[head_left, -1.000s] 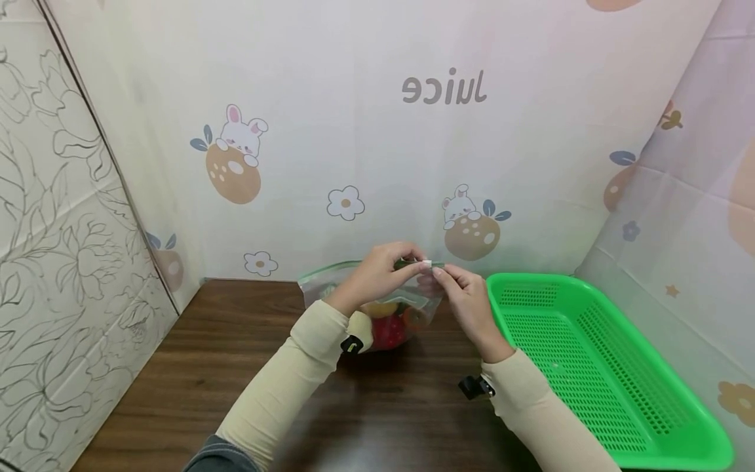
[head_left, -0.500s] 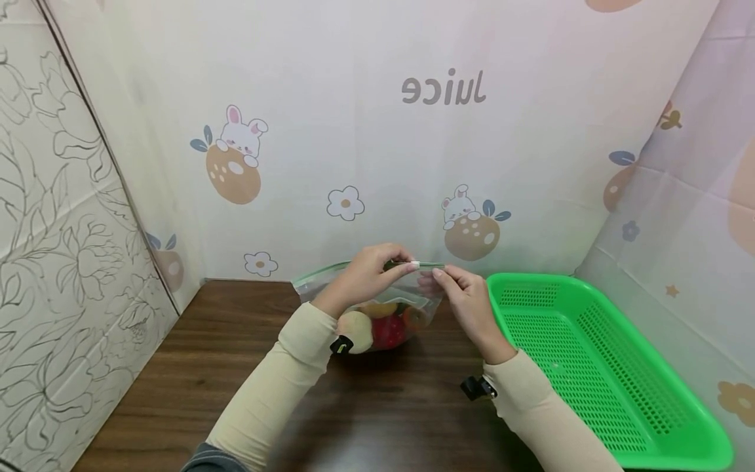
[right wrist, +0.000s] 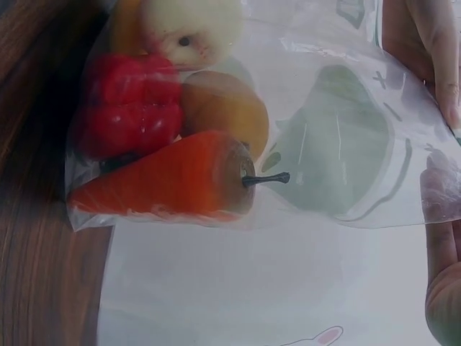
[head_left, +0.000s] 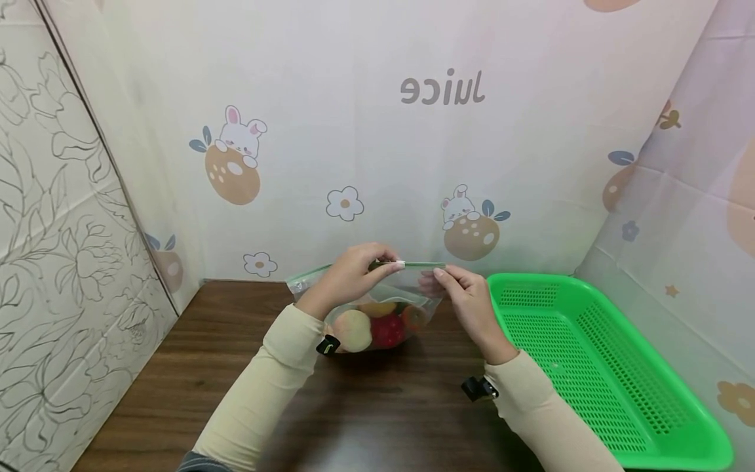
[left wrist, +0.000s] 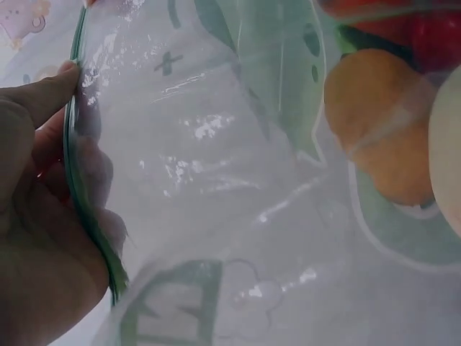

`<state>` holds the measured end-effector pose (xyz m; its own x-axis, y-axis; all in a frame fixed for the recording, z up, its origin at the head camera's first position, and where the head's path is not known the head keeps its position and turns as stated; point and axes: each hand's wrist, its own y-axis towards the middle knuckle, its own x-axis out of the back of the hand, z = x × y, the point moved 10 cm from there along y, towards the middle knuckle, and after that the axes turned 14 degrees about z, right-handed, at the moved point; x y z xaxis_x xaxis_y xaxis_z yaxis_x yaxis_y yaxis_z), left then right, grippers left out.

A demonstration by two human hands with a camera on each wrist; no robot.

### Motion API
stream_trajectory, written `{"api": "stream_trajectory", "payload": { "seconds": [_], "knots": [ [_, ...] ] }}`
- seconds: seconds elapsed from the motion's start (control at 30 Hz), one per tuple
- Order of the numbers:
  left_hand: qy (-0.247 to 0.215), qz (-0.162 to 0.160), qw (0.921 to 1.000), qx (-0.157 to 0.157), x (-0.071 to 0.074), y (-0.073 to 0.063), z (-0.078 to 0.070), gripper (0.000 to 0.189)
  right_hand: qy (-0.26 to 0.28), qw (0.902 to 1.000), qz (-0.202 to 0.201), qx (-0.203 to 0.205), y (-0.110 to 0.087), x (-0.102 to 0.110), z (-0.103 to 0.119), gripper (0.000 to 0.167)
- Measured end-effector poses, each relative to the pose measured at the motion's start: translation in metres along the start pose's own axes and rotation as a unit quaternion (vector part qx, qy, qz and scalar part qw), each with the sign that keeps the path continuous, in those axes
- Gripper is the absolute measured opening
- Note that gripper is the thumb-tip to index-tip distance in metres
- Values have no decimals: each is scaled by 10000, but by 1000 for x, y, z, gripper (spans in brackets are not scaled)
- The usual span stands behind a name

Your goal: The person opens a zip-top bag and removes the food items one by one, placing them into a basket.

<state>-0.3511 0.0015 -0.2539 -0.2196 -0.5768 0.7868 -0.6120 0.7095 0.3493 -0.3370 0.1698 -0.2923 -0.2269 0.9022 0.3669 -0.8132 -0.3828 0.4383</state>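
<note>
A clear zip bag point(head_left: 413, 280) with a green-edged top stands on the table, full of fruit and vegetables. A white slider point(head_left: 400, 265) sits on its zip, pinched between the thumb and fingers of my left hand point(head_left: 355, 274). My right hand point(head_left: 468, 300) pinches the right end of the same zip. Through the plastic show a pale peach point(head_left: 352, 331), a red bell pepper point(right wrist: 130, 107), an orange carrot point(right wrist: 173, 182) with a dark stem, and a rounded yellow-orange piece point(right wrist: 225, 108). In the left wrist view, fingers show through the plastic behind the zip edge.
A green perforated plastic basket point(head_left: 566, 334) stands on the right, beside my right forearm. The brown wooden table point(head_left: 366, 406) ends against a printed wall cloth point(head_left: 377, 144). Side cloths rise at left and right.
My left hand has slid leftward along the zip with the slider, away from my right hand. A longer stretch of zip lies between the hands. The right hand has stayed almost still.
</note>
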Motion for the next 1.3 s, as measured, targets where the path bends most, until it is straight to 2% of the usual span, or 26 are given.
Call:
{"api": "stream_trajectory", "payload": {
  "seconds": [0.2,0.9,1.17,1.3],
  "knots": [
    [154,-97,9998,26,5,-7,3,10,64,9999,-41,-73,1,2,-2,33],
    [793,-268,9964,154,25,-28,5,11,364,9992,-122,71,-2,10,-2,32],
    [919,-472,9946,75,32,-36,4,12,572,9983,-111,21,-4,11,-2,35],
    [939,-471,9944,67,34,-37,3,13,602,9981,-106,0,-4,11,-2,35]
  ]
}}
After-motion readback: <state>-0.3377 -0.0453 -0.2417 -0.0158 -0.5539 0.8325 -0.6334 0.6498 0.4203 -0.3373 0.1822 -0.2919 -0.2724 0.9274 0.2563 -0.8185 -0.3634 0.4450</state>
